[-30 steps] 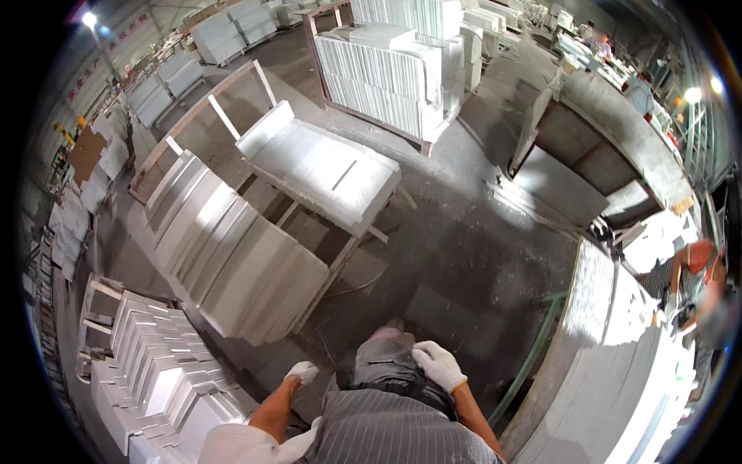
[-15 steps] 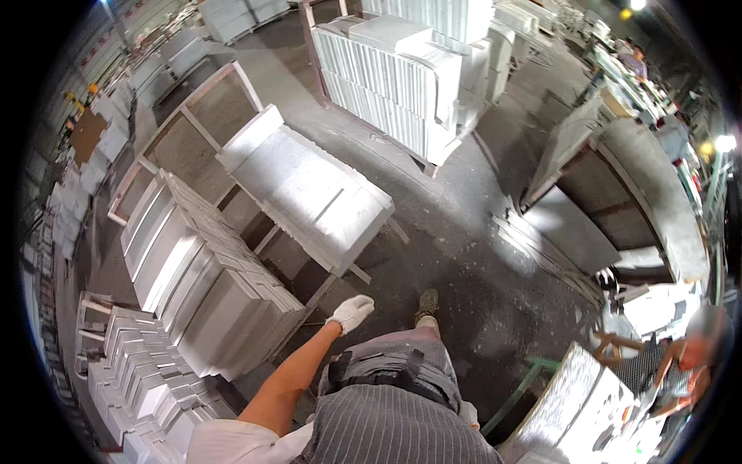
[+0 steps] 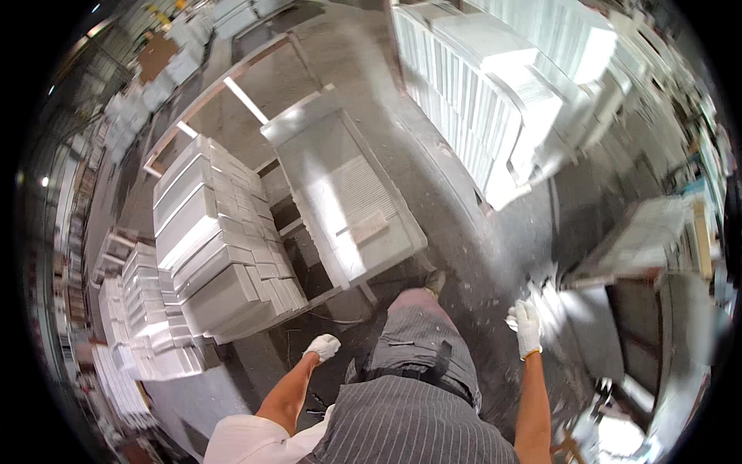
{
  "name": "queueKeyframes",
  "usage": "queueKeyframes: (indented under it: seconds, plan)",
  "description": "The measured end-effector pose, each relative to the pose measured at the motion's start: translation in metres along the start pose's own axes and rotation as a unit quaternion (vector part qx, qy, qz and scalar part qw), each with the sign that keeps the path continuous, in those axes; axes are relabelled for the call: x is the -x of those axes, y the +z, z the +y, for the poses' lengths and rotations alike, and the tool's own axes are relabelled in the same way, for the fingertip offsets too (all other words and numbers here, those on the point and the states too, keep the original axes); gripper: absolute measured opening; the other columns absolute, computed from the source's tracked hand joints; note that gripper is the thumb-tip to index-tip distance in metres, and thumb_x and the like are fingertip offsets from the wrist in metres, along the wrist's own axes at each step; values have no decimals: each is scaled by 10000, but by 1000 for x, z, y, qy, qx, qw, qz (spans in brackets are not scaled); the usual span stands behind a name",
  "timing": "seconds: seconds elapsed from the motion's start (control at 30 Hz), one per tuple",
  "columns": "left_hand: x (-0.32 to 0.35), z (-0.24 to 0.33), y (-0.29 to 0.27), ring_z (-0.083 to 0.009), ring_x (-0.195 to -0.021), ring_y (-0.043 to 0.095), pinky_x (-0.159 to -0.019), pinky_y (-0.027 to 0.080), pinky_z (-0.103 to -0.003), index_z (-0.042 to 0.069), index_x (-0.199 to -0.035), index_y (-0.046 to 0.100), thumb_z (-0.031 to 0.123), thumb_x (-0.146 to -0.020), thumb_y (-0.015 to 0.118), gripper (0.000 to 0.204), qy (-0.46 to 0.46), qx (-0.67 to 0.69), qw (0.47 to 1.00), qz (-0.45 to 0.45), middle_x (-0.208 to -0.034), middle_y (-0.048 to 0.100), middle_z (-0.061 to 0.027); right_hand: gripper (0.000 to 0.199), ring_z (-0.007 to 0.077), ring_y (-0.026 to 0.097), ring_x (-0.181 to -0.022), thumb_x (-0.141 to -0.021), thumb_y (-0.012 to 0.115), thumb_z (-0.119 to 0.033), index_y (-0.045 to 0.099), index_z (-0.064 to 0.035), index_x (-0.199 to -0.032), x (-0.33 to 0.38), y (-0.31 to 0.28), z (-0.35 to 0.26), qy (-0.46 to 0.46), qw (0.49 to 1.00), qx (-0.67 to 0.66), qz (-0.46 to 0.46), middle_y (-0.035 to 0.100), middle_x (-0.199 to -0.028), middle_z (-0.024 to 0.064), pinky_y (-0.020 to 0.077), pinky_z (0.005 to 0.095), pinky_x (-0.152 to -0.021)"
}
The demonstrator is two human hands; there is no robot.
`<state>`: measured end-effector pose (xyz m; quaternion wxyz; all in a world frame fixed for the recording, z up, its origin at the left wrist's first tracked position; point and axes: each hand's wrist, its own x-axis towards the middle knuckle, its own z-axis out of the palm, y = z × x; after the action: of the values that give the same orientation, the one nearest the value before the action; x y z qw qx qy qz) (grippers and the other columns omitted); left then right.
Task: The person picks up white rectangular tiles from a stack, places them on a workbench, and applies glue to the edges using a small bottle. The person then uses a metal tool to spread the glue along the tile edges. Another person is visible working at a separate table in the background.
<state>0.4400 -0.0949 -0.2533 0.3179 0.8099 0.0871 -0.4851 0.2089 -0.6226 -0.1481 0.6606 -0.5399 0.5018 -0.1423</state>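
Observation:
My left hand (image 3: 323,347), in a white knit glove, hangs low beside my left thigh with its fingers loosely curled together. Nothing shows in it. Closest to it is a wooden pallet rack bearing a stack of grey-white slabs (image 3: 212,240) and a block of pale flat panels (image 3: 371,201). Out to my right, my right hand (image 3: 526,329) wears a similar glove with a yellow cuff. Its thumb stands apart from the bent fingers, and I see nothing held. Just beyond it, blurred, lie thin white strips (image 3: 550,309) on the floor. Neither hand touches anything that I can see.
A tall stack of white slabs (image 3: 479,100) stands ahead to the right. At the right are a dark-framed stand (image 3: 641,332) and a leaning grey panel (image 3: 591,325). More stepped slabs (image 3: 147,301) fill the left. Dusty floor (image 3: 456,255) runs between the stacks.
My view has turned and moved forward, bringing the pallet stacks closer to my legs. My right hand has swung out into view on the right. The person at the lower right is no longer visible.

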Motion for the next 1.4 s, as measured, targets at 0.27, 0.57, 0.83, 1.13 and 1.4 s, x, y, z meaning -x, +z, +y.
queueKeyframes:
  seconds: [0.27, 0.57, 0.83, 1.13, 1.4]
  plan:
    - [-105, 211, 70, -329, -1072, 623, -922, 473, -370, 47, -1116, 681, 318, -846, 515, 418, 157, -269, 941, -135, -1135, 671, -184, 305, 120, 641, -801, -943, 584, -173, 607, 18, -1181, -155, 182, -159, -21, 963, 89, -252, 684, -963, 76, 511, 243, -719]
    - [-106, 478, 20, -188, -944, 633, -855, 477, -320, 2, -1185, 626, 372, -928, 514, 464, 133, 161, 978, 10, -1016, 677, -123, 360, 133, 645, -756, -958, 573, -225, 564, 30, -1212, -348, 219, -240, 9, 920, 193, -341, 655, -989, 67, 529, 258, -670]
    - [-157, 384, 47, -252, -661, 641, -617, 512, -391, 3, -778, 657, 197, -876, 522, 256, 75, -268, 955, 102, -714, 658, -118, 405, 145, 655, -847, -940, 589, -253, 577, 30, -1230, -457, 364, -314, 16, 854, 218, -472, 658, -1064, 102, 519, 272, -754]
    - [-146, 496, 47, -284, -750, 657, -656, 523, -405, 54, -837, 653, 199, -839, 587, 159, -160, 425, 869, 197, -842, 675, -142, 411, 140, 646, -789, -975, 547, -227, 502, 17, -1303, -559, 517, -367, 39, 795, 274, -540, 645, -1024, 84, 509, 254, -670]
    - [-248, 506, -25, -343, -877, 623, -781, 494, -456, 55, -903, 610, 167, -885, 507, 154, 29, 143, 968, 206, -911, 638, -156, 414, 148, 660, -796, -968, 567, -257, 517, -3, -1292, -599, 648, -336, 32, 761, 318, -565, 630, -1090, 93, 512, 262, -640]
